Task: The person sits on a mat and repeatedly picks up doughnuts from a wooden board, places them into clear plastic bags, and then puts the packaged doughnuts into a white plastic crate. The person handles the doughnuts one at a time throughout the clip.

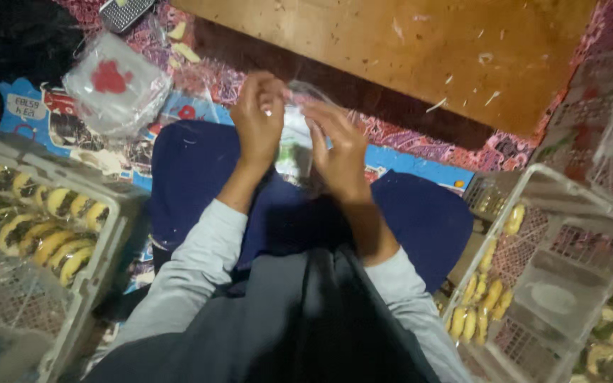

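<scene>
My left hand (258,117) and my right hand (340,152) are raised together over my lap, both pinching a small clear plastic bag (294,145) between them. Something pale with a green patch shows inside the bag; what it is I cannot tell. My grey sleeves reach to the wrists, and my knees are under dark blue cloth (200,170).
A low wooden table (391,50) stands in front of me. A stack of clear bags with a red mark (116,85) lies at the left. A white crate (104,248) of yellow-and-dark pastries sits at my left; another crate (555,184) with yellow pieces is at my right.
</scene>
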